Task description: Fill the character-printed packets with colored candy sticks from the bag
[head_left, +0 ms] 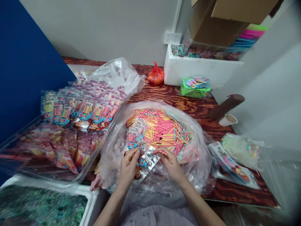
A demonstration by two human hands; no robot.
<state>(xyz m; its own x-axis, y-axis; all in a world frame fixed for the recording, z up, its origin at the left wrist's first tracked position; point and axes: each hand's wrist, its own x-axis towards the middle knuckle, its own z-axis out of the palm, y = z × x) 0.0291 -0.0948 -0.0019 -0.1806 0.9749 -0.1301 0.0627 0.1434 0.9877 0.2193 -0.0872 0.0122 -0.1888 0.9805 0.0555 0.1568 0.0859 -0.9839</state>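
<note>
Above a clear bag (204,138) of sticks (162,127), left fingers (134,153) tight on silver pouch (150,159), right fingers (165,159) tight around stick bundle (162,153).

Muted light; blurred edges (right corners darkened).

The cardboard box (213,26) is cropped at top, the lower-left foam box (91,197) on 2 sides.
</note>
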